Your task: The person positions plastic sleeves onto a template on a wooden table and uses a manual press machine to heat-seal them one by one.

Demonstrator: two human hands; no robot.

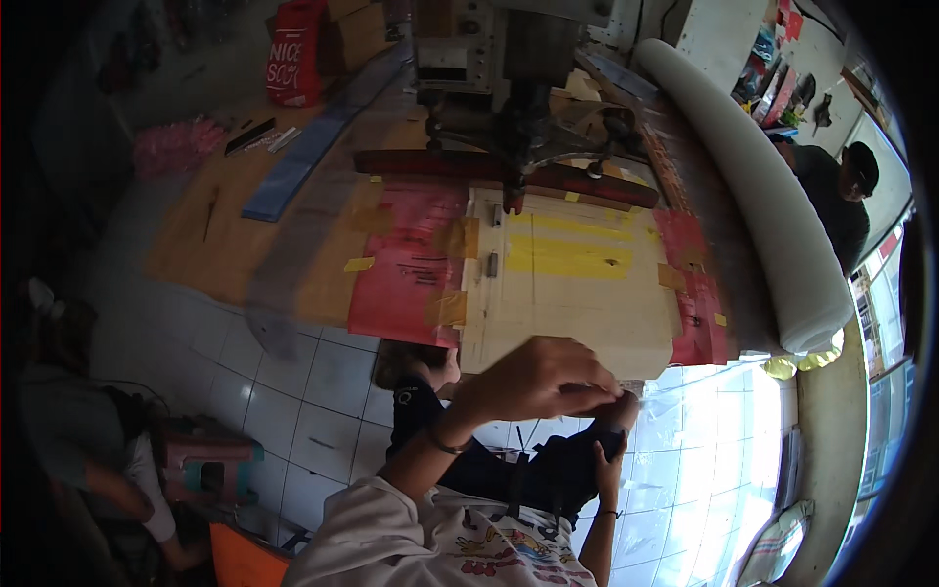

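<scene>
L hand: fingers curled, nr front edge of pale board (can't tell if gripping). R hand: by R knee, grip unclear. Board: below dark machine, btwn red sheets.

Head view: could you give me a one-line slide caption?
Left hand near a pale board with yellow strips, right hand lower, by dark trousers.

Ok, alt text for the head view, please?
A person's left hand, fingers bent, is by the near edge of a pale board, while the right hand is by the right leg. Red sheets flank the board, a machine overhangs its far side, and a thick white roll lies to the right.
</scene>
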